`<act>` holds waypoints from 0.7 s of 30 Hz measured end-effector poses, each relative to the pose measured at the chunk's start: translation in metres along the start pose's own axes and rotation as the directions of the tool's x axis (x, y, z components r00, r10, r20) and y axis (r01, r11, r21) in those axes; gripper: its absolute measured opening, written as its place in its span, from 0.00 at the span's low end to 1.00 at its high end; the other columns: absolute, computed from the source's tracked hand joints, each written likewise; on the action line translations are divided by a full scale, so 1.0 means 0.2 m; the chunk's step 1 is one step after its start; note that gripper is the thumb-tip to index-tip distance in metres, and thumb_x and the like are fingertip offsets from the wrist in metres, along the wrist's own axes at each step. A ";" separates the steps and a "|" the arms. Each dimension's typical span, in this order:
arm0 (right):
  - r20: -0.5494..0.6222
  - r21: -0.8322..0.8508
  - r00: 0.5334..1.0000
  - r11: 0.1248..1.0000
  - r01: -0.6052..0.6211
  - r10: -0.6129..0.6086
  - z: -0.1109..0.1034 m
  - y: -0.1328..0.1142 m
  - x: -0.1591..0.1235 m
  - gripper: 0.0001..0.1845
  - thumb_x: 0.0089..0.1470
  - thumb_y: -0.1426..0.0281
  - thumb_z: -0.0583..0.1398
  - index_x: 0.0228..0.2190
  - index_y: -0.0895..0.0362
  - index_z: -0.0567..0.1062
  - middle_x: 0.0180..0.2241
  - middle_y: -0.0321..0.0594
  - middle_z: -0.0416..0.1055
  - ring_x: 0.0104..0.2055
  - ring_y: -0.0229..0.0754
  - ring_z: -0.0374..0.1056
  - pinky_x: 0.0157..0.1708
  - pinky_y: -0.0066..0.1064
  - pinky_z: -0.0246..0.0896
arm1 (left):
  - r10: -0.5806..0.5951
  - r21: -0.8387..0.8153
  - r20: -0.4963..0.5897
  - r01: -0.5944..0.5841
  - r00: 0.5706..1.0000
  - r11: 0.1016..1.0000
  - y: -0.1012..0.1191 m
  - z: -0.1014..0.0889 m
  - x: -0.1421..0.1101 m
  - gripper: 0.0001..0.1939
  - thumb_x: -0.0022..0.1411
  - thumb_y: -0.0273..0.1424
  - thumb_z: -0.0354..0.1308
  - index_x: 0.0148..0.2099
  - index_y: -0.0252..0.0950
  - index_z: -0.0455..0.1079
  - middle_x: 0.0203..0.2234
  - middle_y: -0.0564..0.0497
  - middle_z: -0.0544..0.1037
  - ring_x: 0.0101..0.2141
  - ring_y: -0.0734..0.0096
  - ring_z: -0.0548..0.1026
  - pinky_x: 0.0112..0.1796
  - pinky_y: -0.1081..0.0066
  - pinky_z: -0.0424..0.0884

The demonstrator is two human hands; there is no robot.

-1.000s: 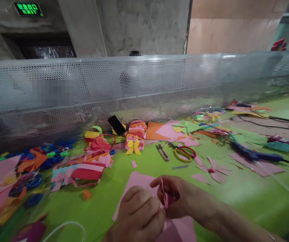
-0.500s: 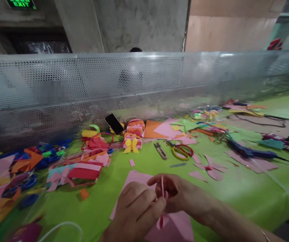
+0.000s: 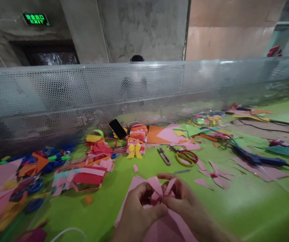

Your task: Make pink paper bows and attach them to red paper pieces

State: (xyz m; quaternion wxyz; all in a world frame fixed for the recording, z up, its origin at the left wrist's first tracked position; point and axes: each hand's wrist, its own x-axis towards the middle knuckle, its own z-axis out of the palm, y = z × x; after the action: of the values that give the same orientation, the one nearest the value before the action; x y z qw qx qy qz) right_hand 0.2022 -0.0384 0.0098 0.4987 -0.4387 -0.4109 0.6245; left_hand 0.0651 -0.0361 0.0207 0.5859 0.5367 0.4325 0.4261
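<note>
1. Left hand [image 3: 141, 206]: thumb and fingers pinching the pink bow [image 3: 156, 186] from its left side.
2. Right hand [image 3: 184, 200]: fingers gripping the same bow from its right side, thumb near its middle; bow held between both hands.
3. Pink sheet [image 3: 164, 232]: flat beneath both hands.
4. Table [image 3: 235, 210]: bright green, glossy, spreading on all sides of the hands.
5. Orange cube [image 3: 88, 199]: on the table, left of the left hand.
6. Red paper piece [image 3: 88, 177]: pink strip across it, beyond the cube, left of the left hand.
7. Yellow bow [image 3: 134, 150] and phone [image 3: 118, 129]: ahead of the left hand, phone farther off.
8. Snips [image 3: 164, 156] and scissors [image 3: 181, 155]: ahead of the hands, side by side; scissor handles yellow and red.
9. Blue glue gun [image 3: 257, 158]: well to the right of the right hand.
10. Perforated metal partition [image 3: 164, 80]: beyond everything ahead of the hands; a person [image 3: 134, 87] shows behind it.
11. Room: grey concrete wall [image 3: 144, 30] ahead; green exit sign [image 3: 35, 19] high to the left of the hands, above a dark doorway [image 3: 53, 55].
</note>
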 end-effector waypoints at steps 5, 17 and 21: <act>0.079 0.054 0.996 0.997 -0.057 0.053 0.00 0.05 0.02 0.19 0.36 0.74 0.62 0.35 0.57 0.71 0.31 0.38 0.71 0.34 0.42 0.66 0.34 0.32 0.60 | -0.039 -0.134 -0.041 0.034 0.998 0.990 0.02 0.01 0.01 0.17 0.39 0.22 0.65 0.37 0.33 0.74 0.33 0.46 0.79 0.36 0.63 0.75 0.41 0.67 0.68; 0.122 0.048 0.987 0.994 0.096 -0.101 -0.02 0.02 0.04 0.07 0.45 0.68 0.62 0.23 0.58 0.69 0.21 0.33 0.65 0.25 0.35 0.60 0.29 0.28 0.55 | -0.034 -0.022 -0.122 0.032 0.992 0.999 -0.01 -0.01 0.02 0.10 0.45 0.27 0.62 0.34 0.32 0.72 0.27 0.49 0.76 0.31 0.67 0.73 0.35 0.70 0.68; 0.084 0.032 0.995 0.998 0.057 -0.060 -0.01 0.01 0.03 0.10 0.43 0.66 0.62 0.21 0.58 0.67 0.19 0.33 0.65 0.24 0.35 0.60 0.27 0.28 0.54 | -0.025 -0.019 -0.108 0.023 0.994 1.000 -0.02 -0.02 0.02 0.09 0.46 0.26 0.60 0.33 0.32 0.71 0.27 0.49 0.75 0.30 0.69 0.72 0.33 0.72 0.67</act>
State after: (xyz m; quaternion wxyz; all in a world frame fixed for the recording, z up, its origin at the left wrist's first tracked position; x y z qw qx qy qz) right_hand 0.2026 -0.0320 0.0067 0.5055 -0.3921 -0.4349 0.6337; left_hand 0.0632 -0.0315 0.0170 0.5713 0.5023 0.4665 0.4512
